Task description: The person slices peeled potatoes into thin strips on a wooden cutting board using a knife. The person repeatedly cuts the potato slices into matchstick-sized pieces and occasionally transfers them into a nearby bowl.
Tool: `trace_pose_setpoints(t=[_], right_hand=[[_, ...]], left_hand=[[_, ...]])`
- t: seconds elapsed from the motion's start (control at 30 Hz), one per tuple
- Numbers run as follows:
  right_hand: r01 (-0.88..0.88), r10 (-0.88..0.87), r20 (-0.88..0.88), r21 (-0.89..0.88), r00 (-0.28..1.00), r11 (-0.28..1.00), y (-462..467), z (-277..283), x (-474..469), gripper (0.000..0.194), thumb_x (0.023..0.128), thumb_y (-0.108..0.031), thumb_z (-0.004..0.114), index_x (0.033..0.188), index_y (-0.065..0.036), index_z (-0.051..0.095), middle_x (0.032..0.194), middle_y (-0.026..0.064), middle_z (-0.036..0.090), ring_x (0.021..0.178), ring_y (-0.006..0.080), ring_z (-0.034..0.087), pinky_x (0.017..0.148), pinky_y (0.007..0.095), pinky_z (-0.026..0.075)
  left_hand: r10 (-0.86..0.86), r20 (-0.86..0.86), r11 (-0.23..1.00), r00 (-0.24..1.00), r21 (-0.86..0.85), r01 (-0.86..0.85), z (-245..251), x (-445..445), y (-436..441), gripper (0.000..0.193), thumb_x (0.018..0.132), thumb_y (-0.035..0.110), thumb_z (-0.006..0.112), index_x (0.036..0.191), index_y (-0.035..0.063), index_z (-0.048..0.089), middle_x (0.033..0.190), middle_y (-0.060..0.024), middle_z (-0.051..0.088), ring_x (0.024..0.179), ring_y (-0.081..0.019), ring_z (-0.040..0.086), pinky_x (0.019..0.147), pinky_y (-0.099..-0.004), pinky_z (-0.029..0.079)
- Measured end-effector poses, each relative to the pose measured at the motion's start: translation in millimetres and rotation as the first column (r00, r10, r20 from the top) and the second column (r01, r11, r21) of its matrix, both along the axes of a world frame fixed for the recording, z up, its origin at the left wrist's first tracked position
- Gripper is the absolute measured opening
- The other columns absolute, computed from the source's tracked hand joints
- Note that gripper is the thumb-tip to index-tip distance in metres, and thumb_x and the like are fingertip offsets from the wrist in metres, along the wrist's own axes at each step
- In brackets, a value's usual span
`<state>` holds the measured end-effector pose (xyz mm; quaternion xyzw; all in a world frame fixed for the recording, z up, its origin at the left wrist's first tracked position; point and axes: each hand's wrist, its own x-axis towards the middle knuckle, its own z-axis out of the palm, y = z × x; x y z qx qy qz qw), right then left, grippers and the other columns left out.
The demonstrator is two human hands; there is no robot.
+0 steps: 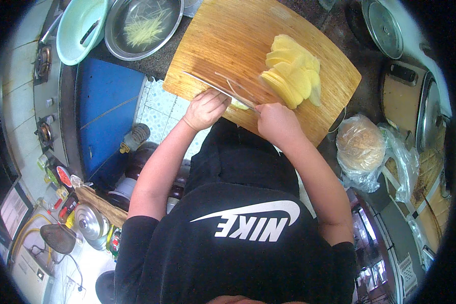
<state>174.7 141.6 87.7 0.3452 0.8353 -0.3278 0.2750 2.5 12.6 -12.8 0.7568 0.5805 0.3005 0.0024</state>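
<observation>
My right hand [279, 121] grips a kitchen knife, its blade [207, 82] slanting up and left across the wooden cutting board [228, 38]. My left hand [208, 109] rests at the board's near edge with bent fingers against the blade, holding down a pale yellow piece of potato [240, 104]. Most of that piece is hidden by the hand and blade. Thin potato shreds [233, 89] lie just beyond the knife. Right of them, a fanned pile of thin yellow potato slices [294, 72] spreads over the board.
At the upper left, a metal basin [116, 49] holds potato shreds in water. Beside it, a green plastic bowl [70, 45] contains a dark-handled tool [89, 32]. A gas stove [51, 102] stands left. A plastic-wrapped round item [361, 140] lies right of the board.
</observation>
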Motion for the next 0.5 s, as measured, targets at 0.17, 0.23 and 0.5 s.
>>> trace_pose_setpoints(t=[0.17,0.23,0.5], right_hand=[[0.012,-0.011,-0.028,0.026,1.000,1.000,-1.8,-2.1,-1.9,0.017,0.076,-0.009,0.052,0.080,-0.002,0.067,0.081,0.0212,0.066,0.078,0.0347,0.066,0.070,0.0445,0.053],[0.009,-0.008,-0.037,0.027,0.999,1.000,-1.6,-2.0,-2.6,0.017,0.076,-0.009,0.052,0.081,-0.002,0.067,0.081,0.0209,0.066,0.078,0.0345,0.066,0.070,0.0445,0.053],[-0.026,0.027,-0.009,0.041,1.000,0.999,-4.0,-3.8,-5.4,0.021,0.078,-0.011,0.051,0.091,-0.006,0.068,0.078,0.0206,0.065,0.073,0.0352,0.065,0.069,0.0451,0.052]], left_hand=[[-0.002,-0.011,1.000,1.000,0.018,0.002,-1.2,-0.9,0.5,0.022,0.065,0.009,0.063,0.087,0.0073,0.064,0.092,-0.0024,0.062,0.087,-0.0171,0.062,0.075,-0.0300,0.050],[0.002,-0.021,1.000,1.000,0.019,-0.001,-2.3,-1.2,-0.7,0.022,0.065,0.010,0.063,0.087,0.0075,0.064,0.092,-0.0022,0.062,0.087,-0.0172,0.062,0.075,-0.0299,0.049],[-0.019,-0.004,1.000,1.000,-0.020,0.019,-4.2,-2.7,-4.9,0.022,0.066,0.012,0.063,0.088,0.0085,0.065,0.093,-0.0021,0.063,0.091,-0.0180,0.061,0.076,-0.0313,0.049]])
